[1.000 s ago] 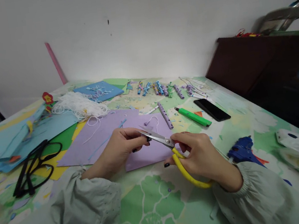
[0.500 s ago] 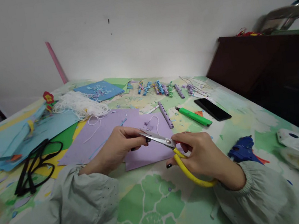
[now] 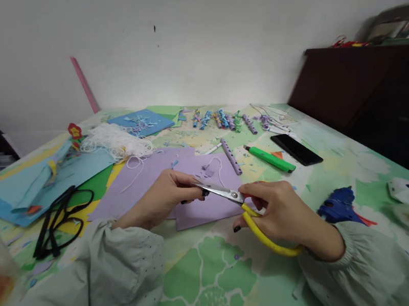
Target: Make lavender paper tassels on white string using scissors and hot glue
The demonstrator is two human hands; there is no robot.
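My right hand (image 3: 281,208) is closed around the yellow handles of a pair of scissors (image 3: 258,232). The blades point left, look nearly closed, and reach the fingertips of my left hand (image 3: 172,194). That hand is pinched at the blade tips; whatever lies between its fingers is too small or hidden to make out. Beneath both hands are sheets of purple paper (image 3: 210,214). Just beyond the blades, a white string and small purple scraps (image 3: 207,170) lie on the paper. A purple paper tube with holes (image 3: 231,156) rests at the sheet's right edge.
A green cutter (image 3: 270,159), a black phone (image 3: 296,149) and a blue glue gun (image 3: 339,205) lie to the right. Black-framed glasses (image 3: 60,222), blue paper (image 3: 64,177) and a heap of white string (image 3: 115,141) are leftward. Several curled paper pieces (image 3: 222,119) line the back.
The whole view has shifted slightly, so things appear a little further right. Both hands and the scissors keep nearly the same pose together.
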